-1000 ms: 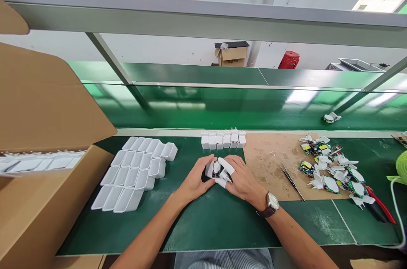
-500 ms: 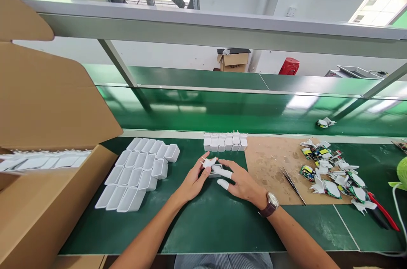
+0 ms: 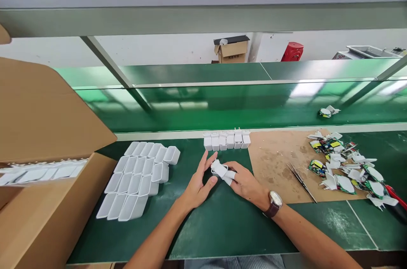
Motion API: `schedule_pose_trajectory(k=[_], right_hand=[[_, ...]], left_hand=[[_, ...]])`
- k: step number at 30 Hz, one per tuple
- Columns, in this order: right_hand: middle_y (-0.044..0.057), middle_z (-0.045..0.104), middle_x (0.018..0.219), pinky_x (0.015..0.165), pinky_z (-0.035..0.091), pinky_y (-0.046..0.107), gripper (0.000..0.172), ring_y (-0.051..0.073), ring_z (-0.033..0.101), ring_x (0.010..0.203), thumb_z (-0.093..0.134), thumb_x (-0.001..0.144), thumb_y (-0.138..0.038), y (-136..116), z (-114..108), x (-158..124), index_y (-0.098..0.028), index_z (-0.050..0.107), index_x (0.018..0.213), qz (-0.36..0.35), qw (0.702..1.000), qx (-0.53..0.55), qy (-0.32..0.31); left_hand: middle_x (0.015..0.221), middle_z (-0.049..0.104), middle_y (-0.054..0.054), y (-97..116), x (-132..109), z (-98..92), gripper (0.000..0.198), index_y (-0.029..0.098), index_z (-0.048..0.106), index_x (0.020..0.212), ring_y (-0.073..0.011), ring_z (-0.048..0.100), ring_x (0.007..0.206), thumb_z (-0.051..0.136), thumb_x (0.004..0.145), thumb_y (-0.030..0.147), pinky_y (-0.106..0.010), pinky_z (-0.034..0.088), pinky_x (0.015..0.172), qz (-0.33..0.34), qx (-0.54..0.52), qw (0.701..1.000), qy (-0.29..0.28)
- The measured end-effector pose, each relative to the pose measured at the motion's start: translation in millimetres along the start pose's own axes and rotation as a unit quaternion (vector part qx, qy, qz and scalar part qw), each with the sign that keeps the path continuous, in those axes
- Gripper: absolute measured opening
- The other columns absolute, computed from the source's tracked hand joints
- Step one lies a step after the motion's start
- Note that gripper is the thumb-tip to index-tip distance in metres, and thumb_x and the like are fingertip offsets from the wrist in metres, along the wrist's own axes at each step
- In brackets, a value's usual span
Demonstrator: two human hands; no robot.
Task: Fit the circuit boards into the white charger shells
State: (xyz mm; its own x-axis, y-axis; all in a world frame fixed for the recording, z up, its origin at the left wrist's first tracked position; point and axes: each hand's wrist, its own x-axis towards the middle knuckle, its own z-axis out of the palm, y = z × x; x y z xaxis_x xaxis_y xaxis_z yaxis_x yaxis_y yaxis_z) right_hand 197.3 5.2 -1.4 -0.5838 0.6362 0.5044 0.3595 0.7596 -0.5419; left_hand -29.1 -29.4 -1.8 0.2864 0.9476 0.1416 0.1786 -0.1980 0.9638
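Note:
My right hand [image 3: 244,183], with white finger cots on two fingers, grips a small white charger housing [image 3: 218,169] in the middle of the green mat. My left hand [image 3: 200,182] is beside it with fingers spread and upright, touching the housing's left side. A row of finished white charger housings [image 3: 226,140] stands just beyond the hands. Empty white shells [image 3: 140,176] lie in rows to the left.
An open cardboard box [image 3: 41,184] fills the left. A brown board [image 3: 280,163] at right carries tweezers [image 3: 300,180] and a heap of circuit boards and plug parts [image 3: 343,165]. A red-handled tool [image 3: 396,199] lies at far right. A green conveyor belt [image 3: 222,108] runs behind.
The left hand's fingers have opened and lifted off the housing, which the right hand now pinches alone. The camera tilted slightly.

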Motion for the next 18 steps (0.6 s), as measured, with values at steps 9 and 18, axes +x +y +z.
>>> schedule_pose_trajectory(k=[9, 18], right_hand=[[0.015, 0.065, 0.129, 0.091, 0.063, 0.043, 0.037, 0.027, 0.068, 0.112, 0.052, 0.098, -0.011, -4.8, -0.4, -2.2, -0.023, 0.058, 0.132, 0.003, 1.0, -0.007, 0.009], [0.014, 0.065, 0.129, 0.089, 0.063, 0.044, 0.04, 0.028, 0.068, 0.111, 0.053, 0.101, -0.018, -9.2, 3.3, -1.7, -0.024, 0.05, 0.141, 0.043, 0.997, -0.043, -0.042]], left_hand=[[0.165, 0.04, -0.016, -4.1, -1.0, -1.0, 0.08, 0.031, 0.009, 0.165, -0.0294, 0.042, 0.151, 0.056, 0.102, 0.045, -0.052, 0.037, 0.121, 0.082, 0.057, 0.994, 0.037], [0.107, 0.071, -0.008, 9.5, 4.2, 4.3, 0.022, 0.022, 0.065, 0.113, -0.0198, 0.069, 0.092, 0.054, 0.102, 0.038, -0.034, 0.058, 0.085, 0.016, 0.133, 0.973, 0.189]])
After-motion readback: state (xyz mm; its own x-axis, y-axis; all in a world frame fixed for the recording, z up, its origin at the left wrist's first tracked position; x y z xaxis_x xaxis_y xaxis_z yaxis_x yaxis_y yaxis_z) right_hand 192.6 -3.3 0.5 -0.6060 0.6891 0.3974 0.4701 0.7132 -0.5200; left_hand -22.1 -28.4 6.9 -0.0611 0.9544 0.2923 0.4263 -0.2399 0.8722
